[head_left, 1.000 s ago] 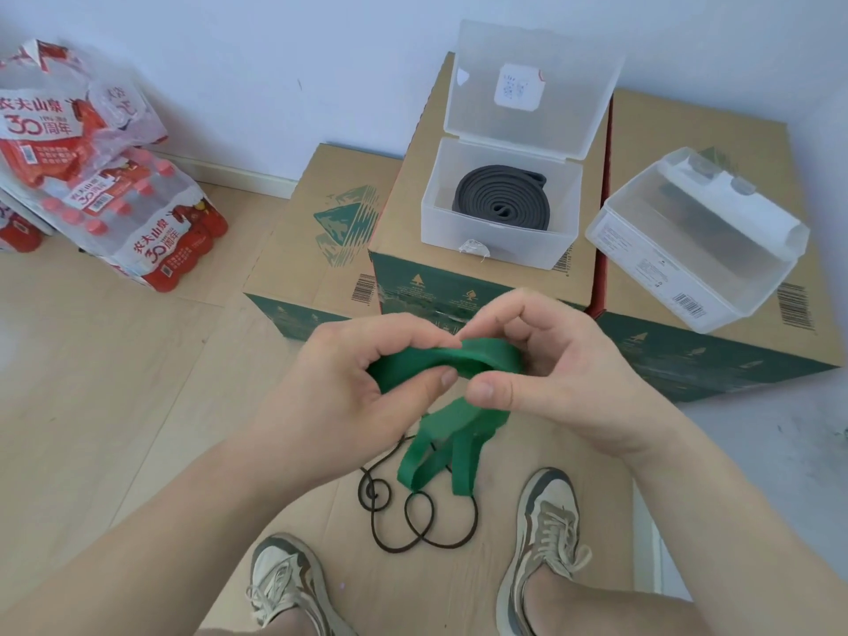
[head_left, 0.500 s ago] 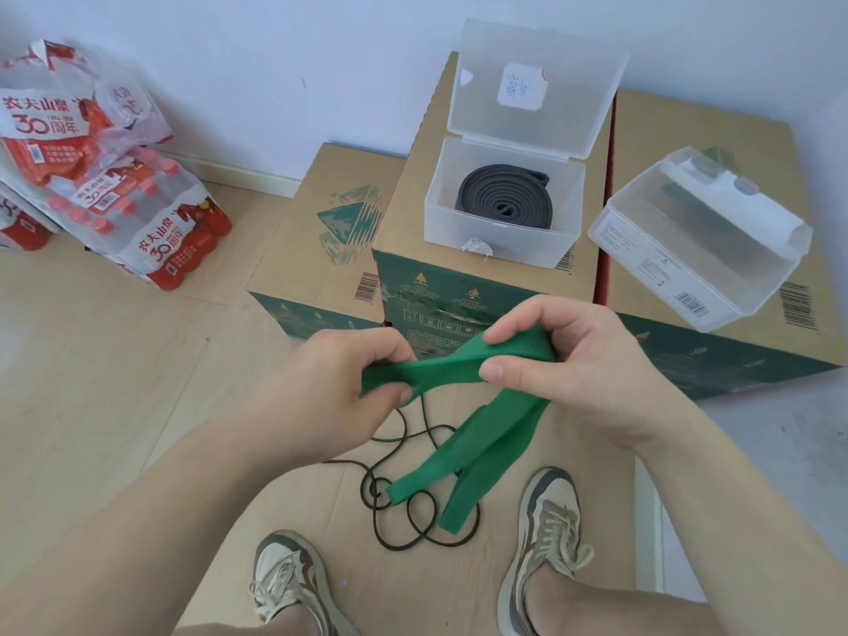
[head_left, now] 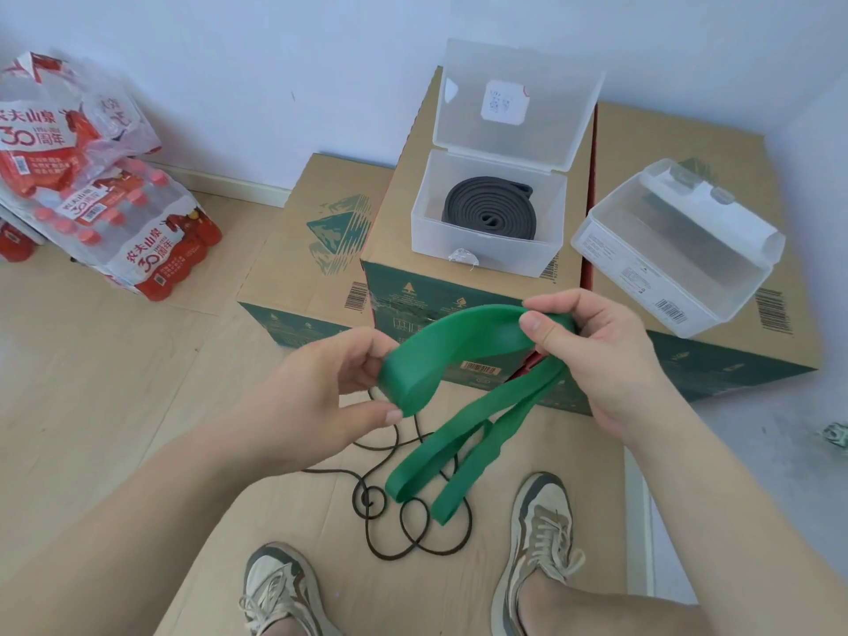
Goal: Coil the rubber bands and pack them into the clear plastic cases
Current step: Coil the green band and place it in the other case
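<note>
A wide green rubber band (head_left: 459, 342) stretches in an arc between my two hands. My left hand (head_left: 321, 387) pinches its folded left end, and my right hand (head_left: 592, 351) grips the other end. The band's loose loops hang down toward the floor below my right hand. A thin dark band (head_left: 408, 525) lies tangled on the cardboard between my shoes. An open clear case (head_left: 486, 250) on the middle box holds a coiled dark grey band (head_left: 491, 208). A second clear case (head_left: 674, 250), lid shut, sits tilted on the right box.
Three cardboard boxes (head_left: 312, 250) stand against the white wall ahead. Packs of red-capped water bottles (head_left: 137, 231) are stacked on the floor at the left. My shoes (head_left: 541, 539) rest on flat cardboard near the bottom edge. A small crumpled scrap (head_left: 835, 433) lies at the right.
My hands have moved apart, drawing the green band out from a bunched grip into a long arc. More of the band now hangs free below my right hand.
</note>
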The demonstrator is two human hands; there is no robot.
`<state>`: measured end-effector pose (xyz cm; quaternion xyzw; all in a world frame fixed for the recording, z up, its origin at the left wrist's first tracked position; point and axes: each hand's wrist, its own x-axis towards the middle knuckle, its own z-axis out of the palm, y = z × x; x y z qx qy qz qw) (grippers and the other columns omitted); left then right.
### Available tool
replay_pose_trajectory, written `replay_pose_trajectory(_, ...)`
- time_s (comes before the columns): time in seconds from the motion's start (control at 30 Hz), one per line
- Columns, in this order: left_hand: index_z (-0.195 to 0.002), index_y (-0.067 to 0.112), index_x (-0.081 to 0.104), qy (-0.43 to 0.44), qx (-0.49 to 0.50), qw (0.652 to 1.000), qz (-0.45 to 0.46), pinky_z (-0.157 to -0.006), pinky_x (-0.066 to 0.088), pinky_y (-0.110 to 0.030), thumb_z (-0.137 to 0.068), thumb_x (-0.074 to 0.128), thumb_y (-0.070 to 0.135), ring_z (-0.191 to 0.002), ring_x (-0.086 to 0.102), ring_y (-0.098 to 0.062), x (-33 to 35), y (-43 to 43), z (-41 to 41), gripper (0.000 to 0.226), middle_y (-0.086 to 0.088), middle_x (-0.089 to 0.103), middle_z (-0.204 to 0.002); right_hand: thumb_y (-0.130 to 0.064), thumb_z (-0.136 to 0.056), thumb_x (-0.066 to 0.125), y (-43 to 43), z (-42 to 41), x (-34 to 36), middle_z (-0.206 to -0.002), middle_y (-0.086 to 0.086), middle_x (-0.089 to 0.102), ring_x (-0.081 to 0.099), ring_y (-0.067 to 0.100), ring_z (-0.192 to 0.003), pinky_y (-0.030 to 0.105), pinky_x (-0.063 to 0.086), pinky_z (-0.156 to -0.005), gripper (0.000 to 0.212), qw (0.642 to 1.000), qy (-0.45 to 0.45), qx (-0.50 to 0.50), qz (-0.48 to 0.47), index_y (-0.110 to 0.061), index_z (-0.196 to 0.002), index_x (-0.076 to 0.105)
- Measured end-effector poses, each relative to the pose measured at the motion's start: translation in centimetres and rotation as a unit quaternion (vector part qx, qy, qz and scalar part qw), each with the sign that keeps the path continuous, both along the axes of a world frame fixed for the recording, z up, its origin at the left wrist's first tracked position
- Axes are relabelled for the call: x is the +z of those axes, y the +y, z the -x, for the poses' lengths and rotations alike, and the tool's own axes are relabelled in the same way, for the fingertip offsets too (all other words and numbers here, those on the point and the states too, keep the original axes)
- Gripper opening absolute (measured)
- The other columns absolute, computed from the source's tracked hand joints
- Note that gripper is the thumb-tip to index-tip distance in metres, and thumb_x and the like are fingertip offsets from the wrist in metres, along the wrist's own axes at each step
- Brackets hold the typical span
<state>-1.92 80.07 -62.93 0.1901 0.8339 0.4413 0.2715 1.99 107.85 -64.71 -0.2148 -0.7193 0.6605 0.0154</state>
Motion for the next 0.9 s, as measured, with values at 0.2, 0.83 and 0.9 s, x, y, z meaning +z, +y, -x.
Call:
replay_pose_trajectory(0.2,-0.093,0.028,0.071,0.042,0.188,0.981,-0.033,-0.062,0.060,-0.026,-0.086,0.080,0.010,-0.063,0.073,-0.016,0.4,0.9,0.7,0.021,0.004,0.076,-0.077,-0.013,-0.089,0.077,-0.3,0.1,-0.1,-0.080,-0.007,0.076,0.065,0.005,-0.071,0.034,0.052,-0.076,0.010,1.000,-0.004,0.027,-0.003,-0.023,-0.091,0.078)
replay_pose_trajectory(0.83,-0.148,0.037,0.047,0.132,0.063,0.989,-0.007,-0.086,0.057,-0.025,-0.081,0.084,0.022,-0.114,0.062,0.000,-0.9,1.2,-0.5,0.078,0.021,0.058,-0.134,-0.014,-0.077,0.087,-2.3,-0.2,0.4,-0.092,0.015,0.075,0.071,0.026,-0.085,0.037,0.060,-0.078,0.019,0.988,0.043,0.135,0.053,-0.015,-0.090,0.074)
replay_pose_trajectory(0.9,-0.155,0.037,0.038,0.138,-0.005,0.990,0.016,-0.105,0.045,-0.021,-0.079,0.086,0.032,-0.130,0.048,0.006,-1.2,1.6,-0.8,0.090,0.023,0.050,-0.146,-0.015,-0.081,0.078,-2.9,-0.2,0.6,-0.088,0.009,0.072,0.067,0.026,-0.086,0.034,0.056,-0.078,0.008,0.982,0.060,0.161,0.076,-0.016,-0.087,0.075)
